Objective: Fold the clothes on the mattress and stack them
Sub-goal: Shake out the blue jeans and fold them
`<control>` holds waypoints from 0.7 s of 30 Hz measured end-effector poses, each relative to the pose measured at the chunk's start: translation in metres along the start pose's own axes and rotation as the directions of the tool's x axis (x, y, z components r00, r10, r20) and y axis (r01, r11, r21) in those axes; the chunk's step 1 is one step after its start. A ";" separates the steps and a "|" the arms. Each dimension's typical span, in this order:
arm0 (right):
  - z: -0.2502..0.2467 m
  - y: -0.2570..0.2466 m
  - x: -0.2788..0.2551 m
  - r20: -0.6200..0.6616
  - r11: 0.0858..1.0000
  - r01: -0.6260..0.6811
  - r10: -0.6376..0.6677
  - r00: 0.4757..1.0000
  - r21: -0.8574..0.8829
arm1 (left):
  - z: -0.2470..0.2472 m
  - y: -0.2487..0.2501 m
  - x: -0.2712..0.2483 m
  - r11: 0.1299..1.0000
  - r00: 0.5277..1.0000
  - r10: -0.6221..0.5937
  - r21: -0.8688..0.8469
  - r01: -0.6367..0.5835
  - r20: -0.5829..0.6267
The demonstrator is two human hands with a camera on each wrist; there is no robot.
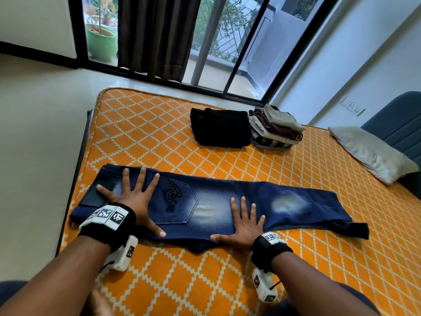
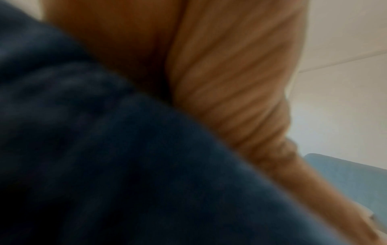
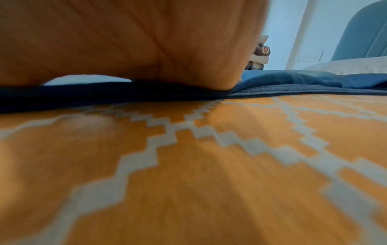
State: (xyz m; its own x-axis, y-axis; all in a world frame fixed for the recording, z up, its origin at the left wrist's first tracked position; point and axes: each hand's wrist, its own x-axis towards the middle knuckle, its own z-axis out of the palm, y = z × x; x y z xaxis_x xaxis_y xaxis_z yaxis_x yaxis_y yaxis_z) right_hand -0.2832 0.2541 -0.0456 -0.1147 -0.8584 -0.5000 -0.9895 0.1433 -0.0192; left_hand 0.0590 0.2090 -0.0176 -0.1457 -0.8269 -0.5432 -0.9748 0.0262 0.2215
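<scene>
Under your flat, spread left hand [image 1: 134, 199] and right hand [image 1: 245, 222], gripping nothing, the jeans [image 1: 227, 201] lie lengthwise on the mattress [image 1: 205, 281]; denim looks heavy, limp, non-slippery, so probably pinch the hem right of your right palm.

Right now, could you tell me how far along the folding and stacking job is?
Done: a folded black garment and a stack of folded clothes sit at the far side of the mattress. In hand: the left hand and right hand press flat on the blue jeans, folded lengthwise. Left: folding them shorter and stacking them.
</scene>
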 end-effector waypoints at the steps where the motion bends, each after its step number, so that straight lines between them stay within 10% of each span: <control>1: -0.001 0.000 -0.001 0.000 1.000 -0.002 0.002 1.000 0.005 | 0.000 0.004 -0.002 1.000 1.000 0.014 0.001 -0.014 -0.015; 7: -0.006 -0.001 -0.007 0.027 0.999 0.022 -0.023 0.999 0.035 | 0.021 0.054 -0.019 0.936 0.950 0.311 0.170 -0.307 0.003; 11: -0.017 0.021 -0.010 0.059 0.997 0.078 -0.080 0.995 0.025 | 0.013 0.043 -0.019 0.951 0.949 0.305 0.086 -0.298 -0.084; 15: -0.006 0.031 -0.007 0.045 0.991 0.104 -0.101 0.994 -0.079 | -0.021 -0.011 -0.018 0.972 0.891 -0.084 -0.234 -0.025 -0.445; 21: 0.004 0.019 -0.003 0.015 0.993 0.075 -0.074 0.997 -0.092 | -0.014 -0.051 -0.025 0.856 0.834 -0.490 -0.320 0.406 -0.255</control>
State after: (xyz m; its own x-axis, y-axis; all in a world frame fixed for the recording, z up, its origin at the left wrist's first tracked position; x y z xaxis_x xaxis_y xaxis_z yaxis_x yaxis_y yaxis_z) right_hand -0.3015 0.2615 -0.0484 -0.0396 -0.8594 -0.5097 -0.9992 0.0323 0.0231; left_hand 0.1145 0.2203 -0.0038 0.3994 -0.8452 -0.3551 -0.8396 -0.4928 0.2285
